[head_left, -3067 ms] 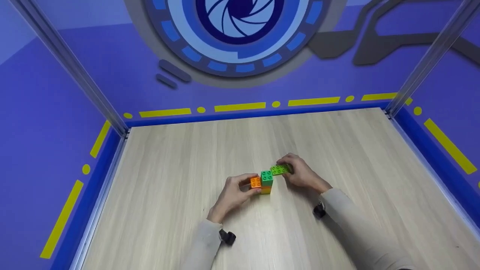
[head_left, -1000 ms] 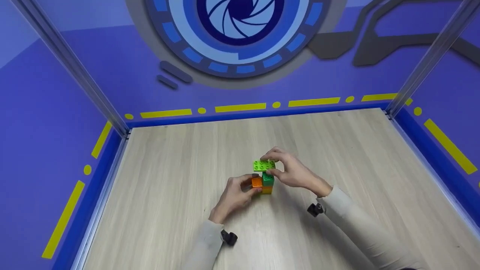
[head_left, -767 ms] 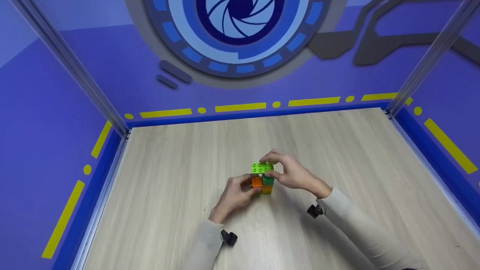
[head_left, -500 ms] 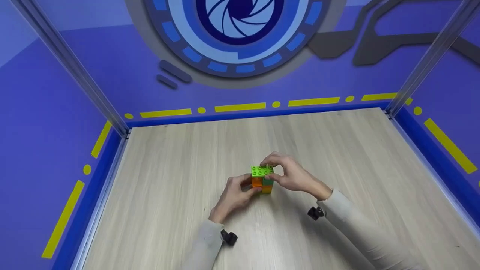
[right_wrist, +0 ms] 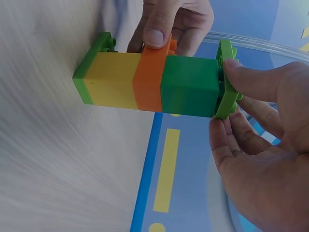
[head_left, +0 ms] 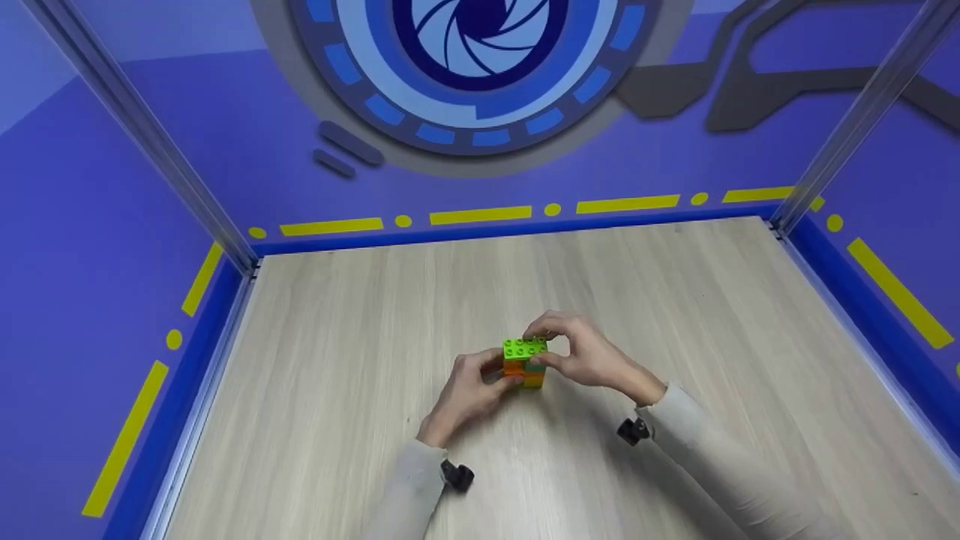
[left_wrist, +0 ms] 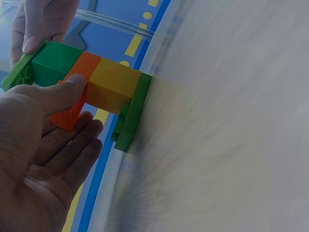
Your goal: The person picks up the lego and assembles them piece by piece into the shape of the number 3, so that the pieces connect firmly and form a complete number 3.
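A small tower of toy bricks (head_left: 525, 364) stands near the middle of the wooden tabletop (head_left: 337, 390); from the bottom it has a green base plate (right_wrist: 91, 63), a yellow brick (right_wrist: 113, 79), an orange brick (right_wrist: 150, 82) and a dark green brick (right_wrist: 190, 86); a light green plate (head_left: 525, 347) lies on the very top, touching the dark green brick. The right hand (head_left: 589, 356) pinches this light green plate, with the thumb on its near edge and the other fingers curled over its far edge; in the right wrist view the thumb tip (right_wrist: 231, 65) lies on the studded face of the plate. The left hand (head_left: 471, 390) holds the tower from the left side; its thumb (left_wrist: 58, 92) presses on the orange brick, which sticks out a little to that side, and the other fingers are loosely curled just beside it; the base plate rests flat on the tabletop. Purple walls (head_left: 112, 225) with yellow marks stand around the tabletop.
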`<action>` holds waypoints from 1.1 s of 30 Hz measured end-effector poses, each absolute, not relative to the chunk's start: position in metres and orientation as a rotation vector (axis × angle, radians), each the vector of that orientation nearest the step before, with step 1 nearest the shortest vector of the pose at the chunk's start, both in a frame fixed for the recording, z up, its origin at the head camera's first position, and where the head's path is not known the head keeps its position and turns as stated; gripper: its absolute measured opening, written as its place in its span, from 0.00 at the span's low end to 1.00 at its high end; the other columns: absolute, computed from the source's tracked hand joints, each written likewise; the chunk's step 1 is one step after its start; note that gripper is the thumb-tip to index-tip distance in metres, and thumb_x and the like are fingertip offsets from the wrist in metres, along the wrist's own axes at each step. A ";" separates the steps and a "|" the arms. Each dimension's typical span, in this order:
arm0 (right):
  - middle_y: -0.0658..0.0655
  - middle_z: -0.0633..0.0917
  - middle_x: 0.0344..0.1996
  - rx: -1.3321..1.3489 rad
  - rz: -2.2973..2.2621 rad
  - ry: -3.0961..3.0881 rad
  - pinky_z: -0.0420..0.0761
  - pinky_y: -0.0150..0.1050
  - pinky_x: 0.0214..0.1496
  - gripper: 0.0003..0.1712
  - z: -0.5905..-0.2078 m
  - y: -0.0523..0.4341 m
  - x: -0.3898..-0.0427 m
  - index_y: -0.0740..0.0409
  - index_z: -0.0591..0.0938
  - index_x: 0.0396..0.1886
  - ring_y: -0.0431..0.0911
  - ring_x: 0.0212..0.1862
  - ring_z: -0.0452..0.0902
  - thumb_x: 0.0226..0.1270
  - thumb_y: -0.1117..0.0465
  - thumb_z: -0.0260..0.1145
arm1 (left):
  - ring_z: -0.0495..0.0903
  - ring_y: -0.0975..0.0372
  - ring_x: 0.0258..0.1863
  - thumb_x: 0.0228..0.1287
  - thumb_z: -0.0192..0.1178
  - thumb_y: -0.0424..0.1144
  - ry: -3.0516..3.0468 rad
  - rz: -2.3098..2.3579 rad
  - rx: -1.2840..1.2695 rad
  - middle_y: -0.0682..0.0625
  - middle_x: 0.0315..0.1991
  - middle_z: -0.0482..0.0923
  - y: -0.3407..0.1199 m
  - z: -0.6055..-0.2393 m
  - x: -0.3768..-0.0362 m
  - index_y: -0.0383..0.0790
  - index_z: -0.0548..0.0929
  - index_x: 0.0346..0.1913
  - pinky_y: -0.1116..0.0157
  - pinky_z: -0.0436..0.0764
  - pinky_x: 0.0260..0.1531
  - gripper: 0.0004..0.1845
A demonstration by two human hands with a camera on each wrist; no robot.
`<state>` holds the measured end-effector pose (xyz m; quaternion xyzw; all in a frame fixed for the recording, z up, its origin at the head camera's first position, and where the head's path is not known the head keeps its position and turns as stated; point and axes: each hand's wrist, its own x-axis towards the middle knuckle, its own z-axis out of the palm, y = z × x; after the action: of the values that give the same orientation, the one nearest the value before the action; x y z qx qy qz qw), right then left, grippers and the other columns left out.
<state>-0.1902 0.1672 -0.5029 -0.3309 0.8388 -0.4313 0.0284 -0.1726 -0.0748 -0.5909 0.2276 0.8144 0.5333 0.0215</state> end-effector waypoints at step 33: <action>0.42 0.92 0.45 -0.908 -1.369 2.652 0.84 0.40 0.54 0.18 -0.509 0.169 -0.192 0.47 0.93 0.49 0.43 0.49 0.85 0.59 0.65 0.83 | 0.86 0.62 0.61 0.69 0.74 0.41 2.513 1.665 0.691 0.52 0.59 0.89 -0.073 -0.592 -0.174 0.44 0.87 0.64 0.64 0.83 0.65 0.22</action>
<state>-0.1917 0.1694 -0.5094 -0.2911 0.8500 -0.4390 0.0111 -0.1736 -0.0734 -0.5921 0.2234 0.8123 0.5382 0.0241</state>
